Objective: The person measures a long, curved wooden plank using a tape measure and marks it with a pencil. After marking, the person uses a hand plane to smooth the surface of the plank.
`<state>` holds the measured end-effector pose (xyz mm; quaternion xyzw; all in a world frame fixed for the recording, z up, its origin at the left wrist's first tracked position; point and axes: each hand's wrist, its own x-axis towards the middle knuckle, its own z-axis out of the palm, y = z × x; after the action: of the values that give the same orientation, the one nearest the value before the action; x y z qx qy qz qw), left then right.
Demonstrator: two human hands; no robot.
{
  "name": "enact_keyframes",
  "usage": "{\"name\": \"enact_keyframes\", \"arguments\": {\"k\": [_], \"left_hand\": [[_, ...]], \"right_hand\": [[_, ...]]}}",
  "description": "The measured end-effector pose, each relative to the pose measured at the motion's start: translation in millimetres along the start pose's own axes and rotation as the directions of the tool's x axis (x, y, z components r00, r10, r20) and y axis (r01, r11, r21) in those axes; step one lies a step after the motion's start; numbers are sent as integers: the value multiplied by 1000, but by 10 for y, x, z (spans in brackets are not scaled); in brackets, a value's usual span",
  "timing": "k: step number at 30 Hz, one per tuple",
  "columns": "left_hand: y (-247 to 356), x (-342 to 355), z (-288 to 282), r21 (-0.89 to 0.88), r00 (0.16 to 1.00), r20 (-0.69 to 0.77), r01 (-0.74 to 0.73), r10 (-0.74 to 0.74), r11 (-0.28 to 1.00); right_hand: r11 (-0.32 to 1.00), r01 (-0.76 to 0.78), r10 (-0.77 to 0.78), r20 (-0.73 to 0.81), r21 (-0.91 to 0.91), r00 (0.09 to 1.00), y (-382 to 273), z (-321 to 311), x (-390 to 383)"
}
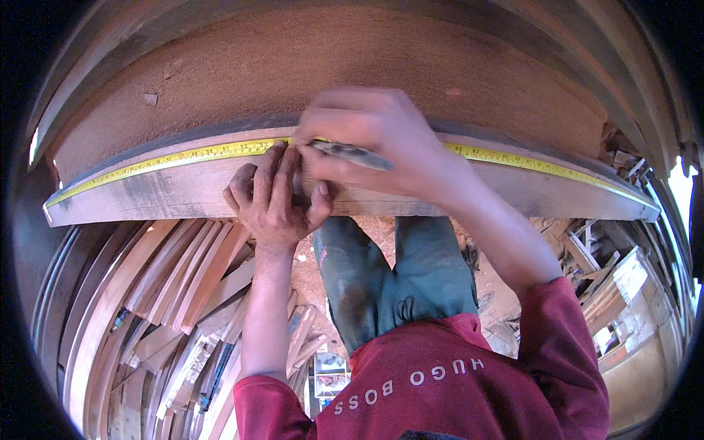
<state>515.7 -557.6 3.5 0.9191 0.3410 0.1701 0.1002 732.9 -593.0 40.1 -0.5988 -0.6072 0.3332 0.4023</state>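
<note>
Head view: left hand [275,198], fingers apart, against yellow tape measure [220,150] on plank [161,189]; right hand [378,136] clamped on slim dark-tipped tool [356,155], whose nudge could shift the tape.

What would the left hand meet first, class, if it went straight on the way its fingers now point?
The yellow tape measure: the left hand already reaches its edge. Whether it presses on the tape is hard to tell from this view.
</note>
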Motion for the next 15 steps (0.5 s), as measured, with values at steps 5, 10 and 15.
{"name": "enact_keyframes", "arguments": {"k": [5, 10, 15], "left_hand": [[43, 30, -99, 17, 999, 50, -9, 8, 1000], [27, 3, -74, -6, 999, 34, -5, 5, 1000], [46, 40, -43, -15, 1000, 10, -17, 17, 1000]], "right_hand": [[989, -148, 148, 2, -23, 989, -23, -556, -539], [986, -139, 139, -15, -91, 990, -50, -572, -568], [998, -61, 60, -20, -17, 998, -47, -145, -175]]}}
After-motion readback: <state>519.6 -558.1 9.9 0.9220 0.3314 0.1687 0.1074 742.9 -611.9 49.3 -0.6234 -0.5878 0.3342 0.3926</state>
